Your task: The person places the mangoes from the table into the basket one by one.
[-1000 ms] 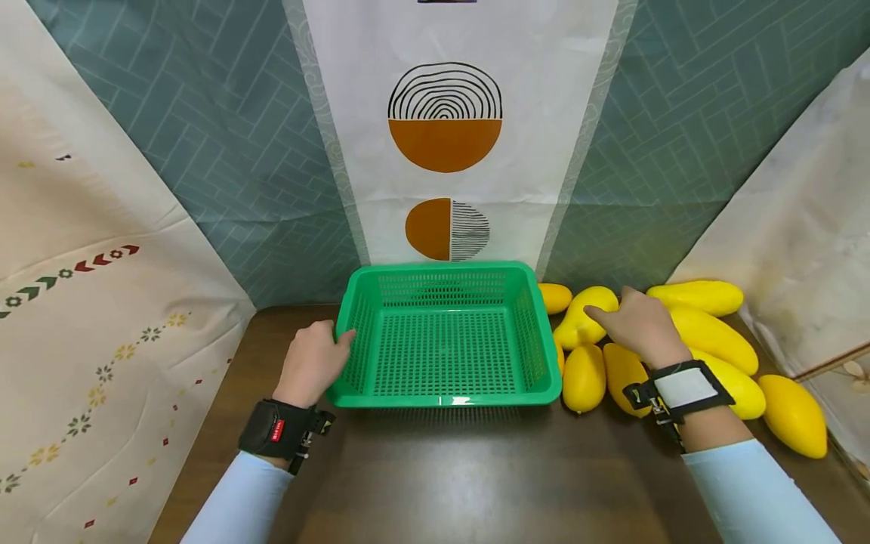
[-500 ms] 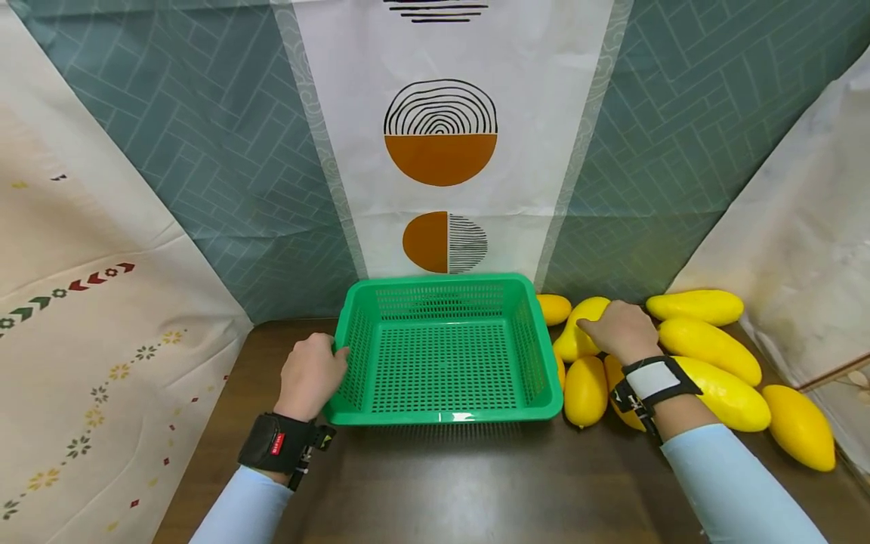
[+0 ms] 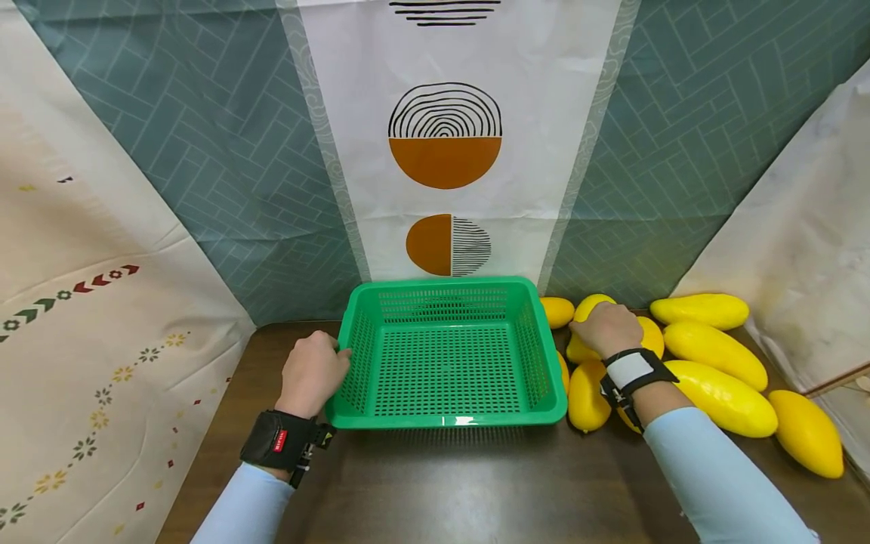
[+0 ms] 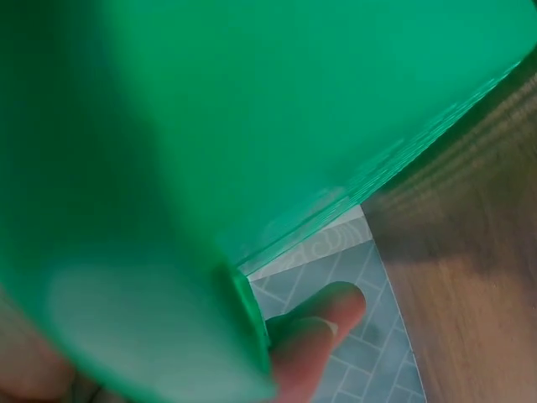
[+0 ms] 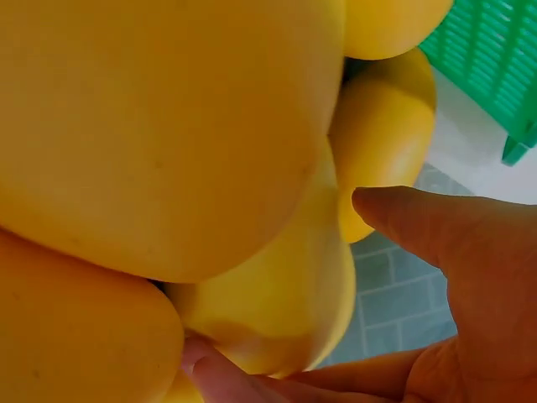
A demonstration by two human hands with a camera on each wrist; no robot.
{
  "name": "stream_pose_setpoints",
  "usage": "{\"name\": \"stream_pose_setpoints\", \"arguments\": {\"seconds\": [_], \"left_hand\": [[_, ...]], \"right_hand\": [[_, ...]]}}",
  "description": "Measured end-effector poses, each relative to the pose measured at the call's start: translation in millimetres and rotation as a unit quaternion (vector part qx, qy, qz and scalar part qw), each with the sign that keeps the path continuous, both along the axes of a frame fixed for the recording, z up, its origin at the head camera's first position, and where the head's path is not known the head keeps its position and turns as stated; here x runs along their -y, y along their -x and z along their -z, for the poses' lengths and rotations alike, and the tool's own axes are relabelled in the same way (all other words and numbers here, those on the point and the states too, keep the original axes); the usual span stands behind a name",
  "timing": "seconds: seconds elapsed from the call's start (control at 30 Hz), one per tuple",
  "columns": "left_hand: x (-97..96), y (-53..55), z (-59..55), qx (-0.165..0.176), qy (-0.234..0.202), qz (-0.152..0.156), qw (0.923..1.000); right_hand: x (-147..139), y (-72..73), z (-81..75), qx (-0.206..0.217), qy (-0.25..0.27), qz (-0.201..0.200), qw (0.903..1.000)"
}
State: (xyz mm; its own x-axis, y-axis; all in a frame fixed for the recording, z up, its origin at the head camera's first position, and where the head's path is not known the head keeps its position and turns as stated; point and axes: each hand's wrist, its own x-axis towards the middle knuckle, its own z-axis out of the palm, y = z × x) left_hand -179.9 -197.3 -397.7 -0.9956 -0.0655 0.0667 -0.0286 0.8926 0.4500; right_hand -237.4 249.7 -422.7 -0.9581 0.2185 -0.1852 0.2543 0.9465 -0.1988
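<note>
My left hand (image 3: 314, 370) grips the left rim of a green plastic basket (image 3: 445, 421), thumb over the inner side. In the left wrist view a fingertip (image 4: 331, 315) shows beyond the blurred green rim. To the right of the basket, my right hand (image 3: 608, 330) is over a yellow mango (image 3: 593, 304), partly hiding it. The right wrist view has the thumb (image 5: 403, 218) and a finger (image 5: 222, 369) spread on either side of a mango (image 5: 277, 306), reaching in among its neighbours. No fruit lies in the basket.
Several more mangoes crowd the right side, including long ones (image 3: 720, 397) and a rounder one (image 3: 806, 434) at the far right. A small mango (image 3: 557, 311) lies against the basket's right wall. Patterned cloth (image 3: 326, 249) hangs along the back of the dark wooden table (image 3: 442, 491).
My right hand has moved left, exposing more of the mangoes to its right. My left hand stays on the basket rim. The head view has tilted up slightly.
</note>
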Motion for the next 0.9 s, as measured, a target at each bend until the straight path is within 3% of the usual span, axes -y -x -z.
{"name": "stream_pose_setpoints", "arguments": {"seconds": [0.3, 0.6, 0.9], "left_hand": [[1.4, 1.6, -1.1, 0.012, -0.016, -0.008, 0.9998], [0.4, 2.3, -1.1, 0.017, -0.033, -0.017, 0.9992], [1.8, 1.8, -3.2, 0.03, -0.039, -0.016, 0.9987]], "right_hand": [[-2.4, 2.3, 6.8, -0.023, 0.005, -0.02, 0.9995], [-9.3, -1.6, 6.4, -0.053, 0.045, -0.043, 0.9966], [-11.4, -10.8, -10.8, -0.076, 0.096, -0.032, 0.992]]}}
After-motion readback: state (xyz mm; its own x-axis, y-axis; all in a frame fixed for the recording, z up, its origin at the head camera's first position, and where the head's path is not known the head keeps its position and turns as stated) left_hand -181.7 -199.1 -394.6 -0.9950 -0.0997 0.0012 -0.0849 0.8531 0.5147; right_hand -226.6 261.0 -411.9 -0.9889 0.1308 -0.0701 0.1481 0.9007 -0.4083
